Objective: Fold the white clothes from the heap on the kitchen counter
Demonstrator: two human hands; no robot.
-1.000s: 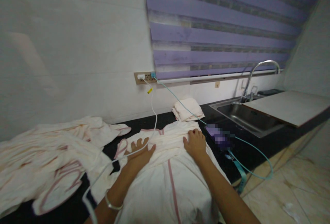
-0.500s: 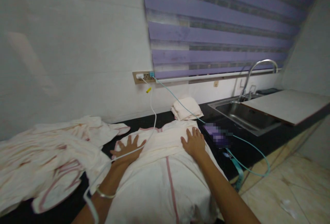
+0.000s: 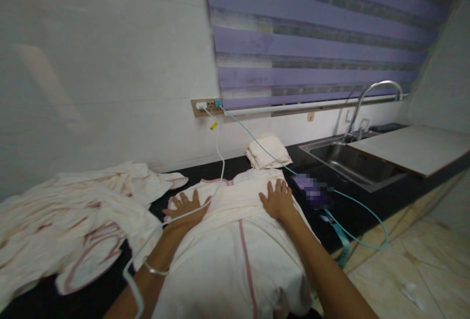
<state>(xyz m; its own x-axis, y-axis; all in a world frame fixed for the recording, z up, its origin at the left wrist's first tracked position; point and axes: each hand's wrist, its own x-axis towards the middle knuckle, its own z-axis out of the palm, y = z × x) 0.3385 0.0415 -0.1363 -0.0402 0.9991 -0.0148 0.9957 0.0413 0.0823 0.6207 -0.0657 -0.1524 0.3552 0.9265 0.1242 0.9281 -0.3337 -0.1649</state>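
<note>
A: What lies far left on the black stone counter?
B: A crumpled heap of cream cloths with pink trim, well apart from the work

A: And the hands?
B: The left hand lies flat, fingers spread, gripping nothing, on the cream pink-edged cloth spread in the middle of the counter. A thin white charging cable runs across that hand. The right hand presses flat and open on the same cloth, just beside a purple phone

A: Which step is this?
B: Smoothing a fold, I judge. Next it likely needs a grip on an edge, clear of the cable

A: Further right?
B: A steel sink
</note>
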